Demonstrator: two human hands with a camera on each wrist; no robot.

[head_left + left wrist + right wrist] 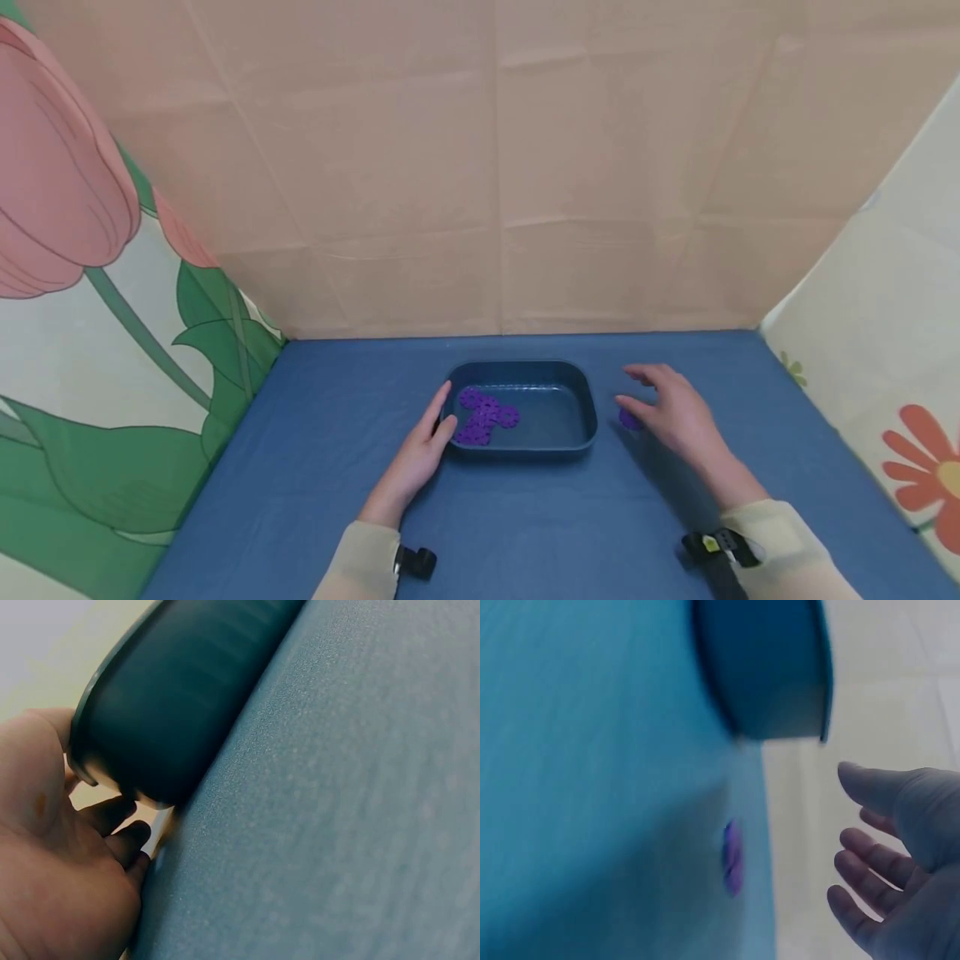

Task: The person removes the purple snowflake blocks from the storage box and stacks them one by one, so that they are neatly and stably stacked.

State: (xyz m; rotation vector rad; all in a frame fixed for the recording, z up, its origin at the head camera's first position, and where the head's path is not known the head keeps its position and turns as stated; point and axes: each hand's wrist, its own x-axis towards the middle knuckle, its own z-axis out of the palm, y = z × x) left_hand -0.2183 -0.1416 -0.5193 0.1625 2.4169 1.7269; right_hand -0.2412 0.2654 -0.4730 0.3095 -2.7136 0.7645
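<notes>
A dark blue-green rectangular tray [551, 446] lies on the blue cloth. Several purple notched discs [486, 411] are bunched in its left half. At the tray's left end, my left hand [417, 450] holds the wall, thumb over the rim and fingers along the outside. The left wrist view shows this hand [67, 855] against the tray's rounded end [150, 720]. To the right of the tray, my right hand [681, 417] hovers with thumb and fingers apart and nothing between them. A single purple disc [630, 419] lies on the cloth beneath its thumb, clear of the hand [907, 862] in the right wrist view.
Blue cloth [510, 525] covers the table. A beige sheet [495, 183] hangs along the back edge. Printed flower panels stand at the left [112, 350] and right [900, 375]. Each wrist wears a small black camera.
</notes>
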